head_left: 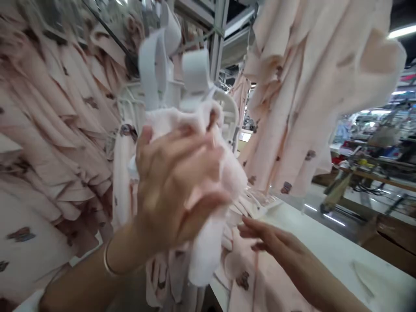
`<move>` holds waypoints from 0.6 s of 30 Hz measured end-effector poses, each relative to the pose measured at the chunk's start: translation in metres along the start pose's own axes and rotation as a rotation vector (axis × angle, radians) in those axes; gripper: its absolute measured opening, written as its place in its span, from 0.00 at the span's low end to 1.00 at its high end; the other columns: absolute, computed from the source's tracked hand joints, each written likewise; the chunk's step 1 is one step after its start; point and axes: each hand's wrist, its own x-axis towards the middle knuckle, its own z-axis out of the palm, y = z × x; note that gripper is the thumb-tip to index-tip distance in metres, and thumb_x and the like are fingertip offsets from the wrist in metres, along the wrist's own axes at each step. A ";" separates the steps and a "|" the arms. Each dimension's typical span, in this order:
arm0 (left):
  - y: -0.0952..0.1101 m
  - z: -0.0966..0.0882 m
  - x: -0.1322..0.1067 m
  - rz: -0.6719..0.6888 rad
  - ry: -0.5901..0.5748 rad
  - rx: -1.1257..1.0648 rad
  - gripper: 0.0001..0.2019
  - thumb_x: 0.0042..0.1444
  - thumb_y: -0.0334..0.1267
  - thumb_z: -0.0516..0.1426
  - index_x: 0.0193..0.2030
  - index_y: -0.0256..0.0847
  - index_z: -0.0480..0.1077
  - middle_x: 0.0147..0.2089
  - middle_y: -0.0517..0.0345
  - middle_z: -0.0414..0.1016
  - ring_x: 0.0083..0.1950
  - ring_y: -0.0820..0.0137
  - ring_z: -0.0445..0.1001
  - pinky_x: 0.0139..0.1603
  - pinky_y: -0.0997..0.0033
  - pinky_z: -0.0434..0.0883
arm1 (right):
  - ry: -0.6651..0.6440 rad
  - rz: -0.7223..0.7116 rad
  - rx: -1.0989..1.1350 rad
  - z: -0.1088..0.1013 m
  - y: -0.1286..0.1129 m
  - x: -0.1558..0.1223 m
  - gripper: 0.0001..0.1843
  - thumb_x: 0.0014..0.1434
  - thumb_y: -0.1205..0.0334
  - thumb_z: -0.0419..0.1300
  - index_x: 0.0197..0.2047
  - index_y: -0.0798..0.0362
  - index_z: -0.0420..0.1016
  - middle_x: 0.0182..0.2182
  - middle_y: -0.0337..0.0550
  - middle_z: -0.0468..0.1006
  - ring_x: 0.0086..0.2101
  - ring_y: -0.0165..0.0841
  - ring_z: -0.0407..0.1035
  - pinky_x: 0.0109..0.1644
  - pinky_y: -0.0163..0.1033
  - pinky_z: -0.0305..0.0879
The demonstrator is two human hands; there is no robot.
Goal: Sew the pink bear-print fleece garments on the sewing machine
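Head view: left hand [177, 186] fingers clutch pink garment [208, 182] (factory rm), right hand [269, 240] spread over white table [325, 247].

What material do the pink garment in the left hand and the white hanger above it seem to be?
Pink garment: apparently soft matte woven fabric, since it crumples and folds in the left hand. White hanger: probably smooth moulded plastic, with rigid thin bars; motion blur leaves this uncertain.

We can read no text anywhere. The white paper tags [195, 71] above the pale pink garment [208, 173] look blank and blurred.
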 end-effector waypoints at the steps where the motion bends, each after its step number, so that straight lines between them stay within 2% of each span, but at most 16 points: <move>1: -0.017 -0.001 0.007 0.038 0.084 0.007 0.22 0.62 0.51 0.49 0.61 0.55 0.55 0.58 0.55 0.65 0.61 0.58 0.61 0.63 0.44 0.58 | -0.067 0.020 0.216 0.009 -0.015 0.025 0.27 0.60 0.39 0.49 0.53 0.47 0.72 0.48 0.49 0.76 0.50 0.41 0.69 0.51 0.45 0.66; 3: -0.044 0.004 0.020 0.097 0.104 0.009 0.23 0.61 0.50 0.50 0.60 0.43 0.57 0.56 0.47 0.64 0.57 0.58 0.64 0.57 0.51 0.64 | -0.111 -0.031 0.334 0.025 -0.046 0.068 0.35 0.58 0.32 0.43 0.55 0.47 0.70 0.50 0.49 0.75 0.46 0.41 0.71 0.45 0.46 0.69; 6: -0.064 0.010 0.034 0.036 0.065 -0.068 0.17 0.62 0.47 0.51 0.52 0.39 0.62 0.45 0.50 0.67 0.47 0.65 0.68 0.48 0.62 0.68 | -0.064 -0.135 0.410 0.038 -0.092 0.107 0.40 0.56 0.28 0.38 0.51 0.48 0.71 0.46 0.48 0.76 0.43 0.40 0.72 0.42 0.44 0.69; 8: -0.069 0.008 0.040 0.009 0.070 -0.122 0.10 0.62 0.43 0.52 0.46 0.39 0.64 0.39 0.56 0.66 0.40 0.70 0.68 0.41 0.69 0.68 | -0.012 -0.205 0.421 0.042 -0.114 0.119 0.35 0.54 0.29 0.46 0.46 0.49 0.73 0.40 0.47 0.78 0.39 0.40 0.73 0.40 0.44 0.69; 10: -0.073 0.003 0.043 0.032 0.065 -0.132 0.07 0.61 0.40 0.54 0.40 0.39 0.65 0.35 0.58 0.65 0.37 0.72 0.67 0.38 0.73 0.67 | 0.047 -0.276 0.406 0.043 -0.128 0.124 0.27 0.51 0.35 0.57 0.40 0.50 0.75 0.32 0.45 0.78 0.33 0.39 0.73 0.37 0.43 0.69; 12: -0.077 -0.002 0.045 0.076 0.036 -0.119 0.06 0.60 0.39 0.54 0.38 0.39 0.66 0.35 0.58 0.66 0.36 0.73 0.68 0.37 0.74 0.66 | 0.160 -0.365 0.385 0.042 -0.136 0.126 0.21 0.47 0.42 0.63 0.35 0.51 0.75 0.26 0.41 0.76 0.28 0.36 0.71 0.34 0.41 0.67; 14: -0.081 -0.003 0.046 0.100 -0.022 -0.101 0.06 0.61 0.38 0.53 0.39 0.38 0.68 0.36 0.58 0.68 0.37 0.73 0.69 0.37 0.75 0.67 | 0.341 -0.469 0.356 0.035 -0.142 0.126 0.18 0.46 0.45 0.65 0.33 0.50 0.74 0.23 0.36 0.73 0.26 0.32 0.67 0.31 0.38 0.64; 18: -0.075 0.008 0.050 0.113 -0.057 -0.107 0.07 0.62 0.38 0.53 0.40 0.37 0.69 0.35 0.57 0.70 0.35 0.73 0.70 0.35 0.75 0.67 | 0.677 -0.618 0.203 0.008 -0.150 0.110 0.13 0.49 0.50 0.66 0.29 0.50 0.73 0.23 0.34 0.68 0.27 0.29 0.62 0.29 0.35 0.58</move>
